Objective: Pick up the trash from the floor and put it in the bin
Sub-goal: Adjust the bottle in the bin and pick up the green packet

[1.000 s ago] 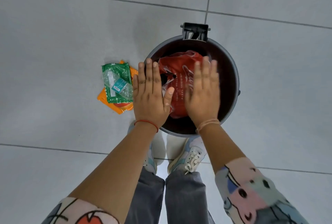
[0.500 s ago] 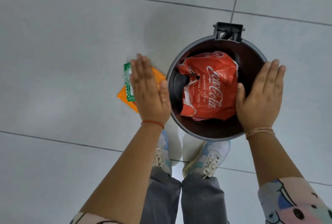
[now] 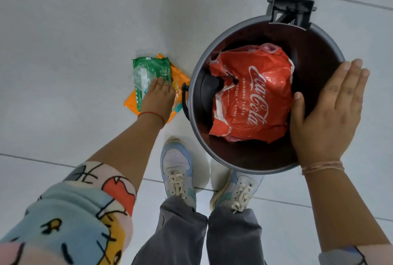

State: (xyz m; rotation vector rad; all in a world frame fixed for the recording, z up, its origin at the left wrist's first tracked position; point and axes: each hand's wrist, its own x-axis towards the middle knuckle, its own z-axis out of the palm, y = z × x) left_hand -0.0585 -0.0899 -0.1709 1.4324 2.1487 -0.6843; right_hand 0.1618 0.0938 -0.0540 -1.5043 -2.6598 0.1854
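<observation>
Tiled floor; bin holds red bag.

red bag brand: Coca-Cola, white script
red bag line one: ORIGINAL TASTE, white capitals beside the script
red bag line two: partly creased, reads "RESH AT HOME"
green wrapper print: white marks, too small to read
orange wrapper print: nothing legible

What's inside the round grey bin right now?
A crumpled red plastic Coca-Cola bag fills most of the round grey bin, with something black beside it; anything beneath the bag is hidden.
</observation>
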